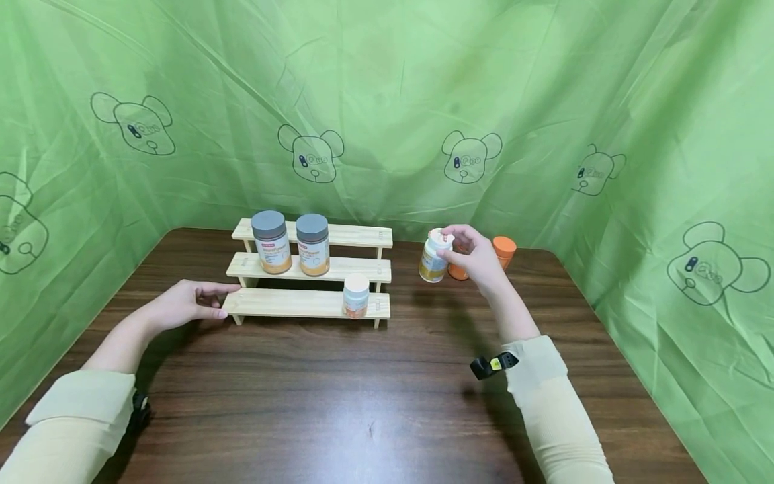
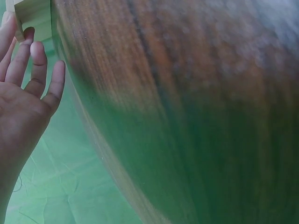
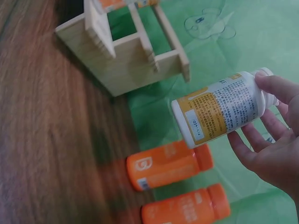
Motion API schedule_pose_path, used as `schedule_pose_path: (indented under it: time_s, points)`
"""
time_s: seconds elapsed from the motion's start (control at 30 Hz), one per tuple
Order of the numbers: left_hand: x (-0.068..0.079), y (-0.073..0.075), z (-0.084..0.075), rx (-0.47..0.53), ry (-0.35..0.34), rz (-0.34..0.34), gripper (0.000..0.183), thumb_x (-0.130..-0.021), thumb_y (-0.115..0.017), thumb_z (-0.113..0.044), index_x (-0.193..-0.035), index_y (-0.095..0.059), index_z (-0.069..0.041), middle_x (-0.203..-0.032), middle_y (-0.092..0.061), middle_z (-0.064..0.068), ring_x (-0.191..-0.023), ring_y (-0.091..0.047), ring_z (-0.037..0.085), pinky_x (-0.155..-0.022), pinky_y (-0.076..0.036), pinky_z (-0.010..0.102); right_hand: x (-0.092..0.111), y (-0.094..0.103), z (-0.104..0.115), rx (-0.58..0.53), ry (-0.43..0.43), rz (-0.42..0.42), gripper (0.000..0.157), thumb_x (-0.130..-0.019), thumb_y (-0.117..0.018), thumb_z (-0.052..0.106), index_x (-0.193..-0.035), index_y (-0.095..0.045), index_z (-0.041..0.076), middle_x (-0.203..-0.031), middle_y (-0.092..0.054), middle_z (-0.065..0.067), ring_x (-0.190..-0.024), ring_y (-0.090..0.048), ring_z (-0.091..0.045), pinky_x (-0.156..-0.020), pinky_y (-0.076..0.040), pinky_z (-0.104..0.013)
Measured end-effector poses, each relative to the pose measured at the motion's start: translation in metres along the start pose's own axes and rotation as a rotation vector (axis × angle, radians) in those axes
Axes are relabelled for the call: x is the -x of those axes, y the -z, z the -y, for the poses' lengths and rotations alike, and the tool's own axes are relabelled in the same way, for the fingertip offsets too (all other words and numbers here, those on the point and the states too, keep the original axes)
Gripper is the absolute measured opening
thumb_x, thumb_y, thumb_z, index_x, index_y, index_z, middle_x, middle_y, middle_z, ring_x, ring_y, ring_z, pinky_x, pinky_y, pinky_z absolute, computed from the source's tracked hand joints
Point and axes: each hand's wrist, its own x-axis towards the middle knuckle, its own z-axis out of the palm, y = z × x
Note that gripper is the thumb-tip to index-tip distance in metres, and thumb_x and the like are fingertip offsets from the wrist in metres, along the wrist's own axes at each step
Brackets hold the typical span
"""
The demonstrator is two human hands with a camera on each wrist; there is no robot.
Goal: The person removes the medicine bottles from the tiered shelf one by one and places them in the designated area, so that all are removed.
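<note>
My right hand (image 1: 474,259) grips a white pill bottle (image 1: 432,263) with a yellow label around its cap end. In the right wrist view the bottle (image 3: 219,109) is off the table, above two orange bottles (image 3: 170,165). At the other side, my left hand (image 1: 181,306) pinches the left end of the lowest step of a three-step wooden display rack (image 1: 290,303), thumb in front and a finger behind. On the middle step stand two grey-lidded jars (image 1: 271,245). A small white-capped bottle (image 1: 356,296) is upright near the right end of the lowest step.
Behind my right hand one orange bottle (image 1: 504,250) shows its cap, and the other is partly hidden. The dark wooden table (image 1: 338,396) extends toward me. Green curtain (image 1: 387,81) with bear-like outline drawings encloses the back and sides.
</note>
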Motion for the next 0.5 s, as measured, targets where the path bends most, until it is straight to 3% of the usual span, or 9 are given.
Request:
schedule_pose_path:
  time_s: [0.3, 0.5]
  points:
    - [0.002, 0.0, -0.002, 0.004, -0.013, -0.009, 0.058, -0.077, -0.078, -0.02, -0.13, -0.057, -0.006, -0.087, -0.067, 0.002, -0.08, -0.057, 0.004, -0.072, -0.043, 0.019, 0.005, 0.008, -0.02, 0.046, -0.075, -0.006, 0.041, -0.081, -0.075, 0.018, -0.117, -0.058, 0.012, -0.123, -0.061, -0.001, -0.119, -0.048, -0.02, -0.094, -0.041, -0.039]
    - [0.001, 0.0, -0.002, 0.014, -0.011, -0.001, 0.058, -0.078, -0.077, -0.019, -0.13, -0.057, -0.006, -0.089, -0.068, 0.004, -0.081, -0.058, 0.004, -0.072, -0.044, 0.019, 0.014, 0.005, -0.02, 0.049, -0.092, -0.002, 0.04, -0.083, -0.072, 0.01, -0.119, -0.056, 0.004, -0.118, -0.062, -0.004, -0.109, -0.05, -0.021, -0.083, -0.046, -0.03]
